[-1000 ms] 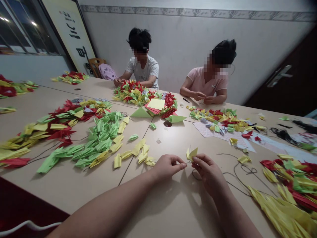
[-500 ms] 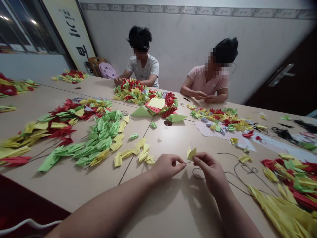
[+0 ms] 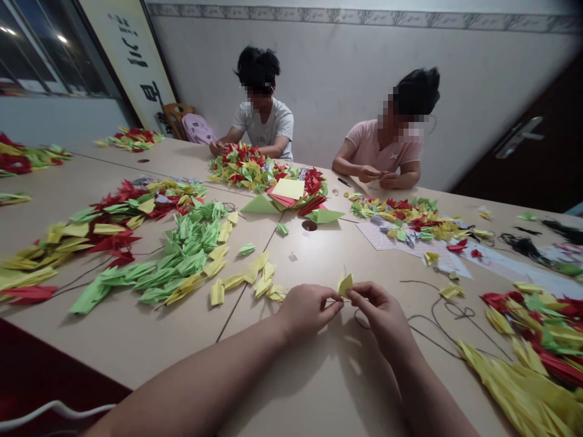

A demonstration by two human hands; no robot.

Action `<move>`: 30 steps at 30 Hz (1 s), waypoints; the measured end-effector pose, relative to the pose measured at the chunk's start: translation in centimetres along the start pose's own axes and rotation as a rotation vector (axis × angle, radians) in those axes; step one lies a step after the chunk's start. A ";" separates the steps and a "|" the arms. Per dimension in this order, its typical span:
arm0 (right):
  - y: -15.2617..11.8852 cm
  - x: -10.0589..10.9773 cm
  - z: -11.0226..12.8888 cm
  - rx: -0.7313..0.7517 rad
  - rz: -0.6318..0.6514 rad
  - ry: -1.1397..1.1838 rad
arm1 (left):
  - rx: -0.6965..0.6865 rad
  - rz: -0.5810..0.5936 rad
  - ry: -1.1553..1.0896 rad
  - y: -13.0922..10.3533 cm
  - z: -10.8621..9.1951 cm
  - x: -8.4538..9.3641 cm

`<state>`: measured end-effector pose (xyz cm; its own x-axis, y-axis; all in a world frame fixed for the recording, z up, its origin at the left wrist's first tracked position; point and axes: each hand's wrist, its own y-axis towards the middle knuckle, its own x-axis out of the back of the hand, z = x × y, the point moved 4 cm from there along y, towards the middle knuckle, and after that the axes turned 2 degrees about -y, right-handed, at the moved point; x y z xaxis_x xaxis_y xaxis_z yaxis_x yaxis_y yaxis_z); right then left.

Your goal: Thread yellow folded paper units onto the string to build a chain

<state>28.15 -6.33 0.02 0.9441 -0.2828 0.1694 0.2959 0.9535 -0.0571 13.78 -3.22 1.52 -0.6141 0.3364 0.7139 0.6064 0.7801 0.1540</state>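
Observation:
Near the middle of the table, my right hand [image 3: 380, 312] pinches a small folded yellow paper piece [image 3: 345, 284], which looks like an origami crane, between thumb and fingers. My left hand [image 3: 312, 308] is closed in a pinch beside it, its fingertips close to the paper's lower edge. A thin dark strand seems to show at those fingertips, too small to follow. Behind my right hand, a dark cord [image 3: 435, 334] loops over the table toward a yellow folded bunch [image 3: 514, 388] at the right.
Green folded papers [image 3: 191, 243] and yellow ones [image 3: 264, 279] lie left of my hands. A mixed pile [image 3: 246, 167] and square paper sheets [image 3: 291, 188] lie farther back. Two people sit across the table [image 3: 282, 376], a pile [image 3: 401, 215] before the right one. More folded papers [image 3: 546, 328] lie right.
My right hand has moved slightly left with the yellow folded paper, bringing it up to my left fingertips. The left hand has barely moved.

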 end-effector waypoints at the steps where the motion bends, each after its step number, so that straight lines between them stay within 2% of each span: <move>1: 0.0 0.0 0.0 -0.005 -0.001 0.007 | -0.024 -0.011 0.026 0.0 -0.1 0.0; 6: 0.1 0.0 -0.1 -0.034 -0.024 0.075 | -0.128 -0.102 0.106 -0.1 -0.3 -0.1; 13: 0.4 -0.2 -2.0 -0.186 0.011 0.191 | -0.213 -0.215 0.185 -0.2 -0.2 -0.4; 22: -0.1 -1.1 -1.9 -0.286 0.032 0.311 | -0.338 -0.262 0.410 -0.1 -0.6 -0.4; 30: -0.1 -1.2 -1.8 -0.295 0.018 0.368 | -0.417 -0.278 0.494 -0.1 -1.1 -0.2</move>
<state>27.30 -6.25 -1.98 0.9223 -0.3358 -0.1915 0.2578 0.9033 -0.3428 14.36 -3.95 2.10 -0.5327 -0.2022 0.8218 0.6644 0.5016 0.5541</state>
